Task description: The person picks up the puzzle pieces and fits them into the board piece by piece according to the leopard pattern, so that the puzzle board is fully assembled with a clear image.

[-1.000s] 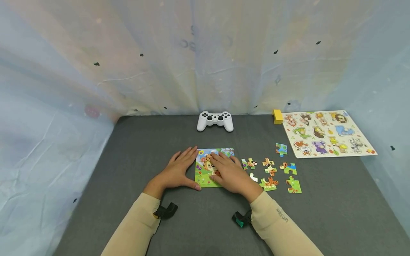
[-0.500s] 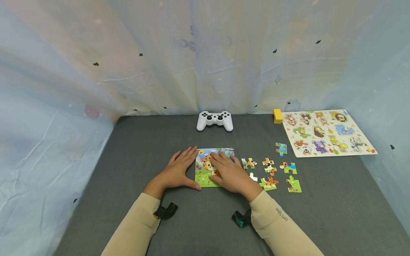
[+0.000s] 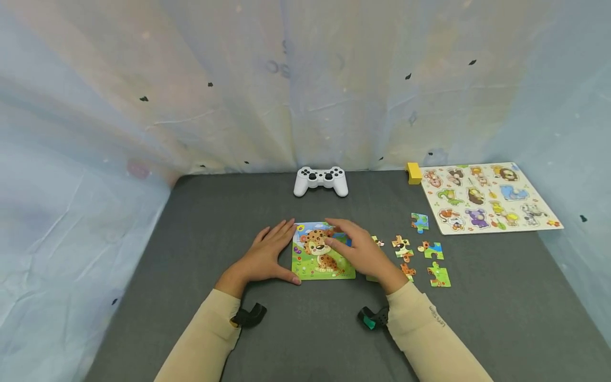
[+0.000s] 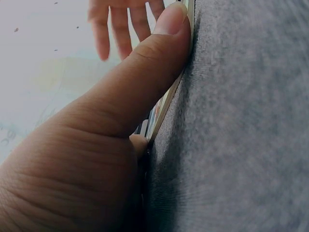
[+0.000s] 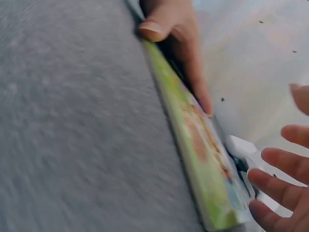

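A square picture puzzle (image 3: 307, 268) showing a spotted leopard cub on green grass lies flat on the table. My left hand (image 3: 262, 255) rests along its left side, fingers spread straight and thumb on the lower left corner. In the left wrist view that thumb (image 4: 161, 41) presses over the puzzle's thick edge. Over the puzzle's right part is my right hand (image 3: 364, 252), its fingers loosely bent and holding nothing. The right wrist view shows those fingers (image 5: 285, 164) spread above the puzzle's surface. The hand hides the puzzle's upper right corner.
Several loose jigsaw pieces (image 3: 438, 275) lie to the right, some partly hidden by my right hand. A white game controller (image 3: 321, 181) sits at the back. At the back right are a yellow block (image 3: 413, 174) and a white animal puzzle board (image 3: 489, 204). Curtains (image 3: 305, 79) enclose the table.
My right hand has lifted off the puzzle and shifted right, uncovering the cub's face and body. It now hides some loose pieces. My left hand has stayed put.
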`<state>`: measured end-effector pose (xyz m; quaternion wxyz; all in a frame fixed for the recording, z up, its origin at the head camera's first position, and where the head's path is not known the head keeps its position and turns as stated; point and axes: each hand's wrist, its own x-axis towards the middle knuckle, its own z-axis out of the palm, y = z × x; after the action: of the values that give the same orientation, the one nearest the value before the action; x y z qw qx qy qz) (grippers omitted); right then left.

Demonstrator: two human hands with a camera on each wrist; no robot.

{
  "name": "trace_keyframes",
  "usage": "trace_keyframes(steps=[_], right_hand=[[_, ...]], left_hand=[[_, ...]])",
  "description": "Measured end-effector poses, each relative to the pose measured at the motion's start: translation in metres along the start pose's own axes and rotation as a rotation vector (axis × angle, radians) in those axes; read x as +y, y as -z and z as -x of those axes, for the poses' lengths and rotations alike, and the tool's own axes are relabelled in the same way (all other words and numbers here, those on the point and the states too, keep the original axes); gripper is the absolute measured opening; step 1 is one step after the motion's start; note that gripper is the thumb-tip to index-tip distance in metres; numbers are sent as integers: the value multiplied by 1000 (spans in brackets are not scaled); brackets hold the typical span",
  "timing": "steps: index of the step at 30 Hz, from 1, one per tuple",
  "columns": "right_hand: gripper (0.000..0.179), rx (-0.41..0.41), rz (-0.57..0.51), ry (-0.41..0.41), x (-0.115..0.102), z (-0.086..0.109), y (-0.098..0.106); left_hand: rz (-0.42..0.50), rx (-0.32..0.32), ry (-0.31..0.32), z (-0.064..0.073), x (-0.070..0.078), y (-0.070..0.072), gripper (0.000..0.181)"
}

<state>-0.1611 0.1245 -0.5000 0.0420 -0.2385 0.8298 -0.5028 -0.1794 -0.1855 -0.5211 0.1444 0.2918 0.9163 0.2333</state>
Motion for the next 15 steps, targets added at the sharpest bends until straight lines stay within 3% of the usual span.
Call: trace_keyframes(steps=[9, 15], right_hand=[[44, 175, -264, -23, 6, 18, 36], [68, 263, -500, -17, 13, 34, 60]], left_hand=[[-13, 5, -1, 0, 1, 1, 144], [-7, 2, 2, 1, 1, -1, 144]])
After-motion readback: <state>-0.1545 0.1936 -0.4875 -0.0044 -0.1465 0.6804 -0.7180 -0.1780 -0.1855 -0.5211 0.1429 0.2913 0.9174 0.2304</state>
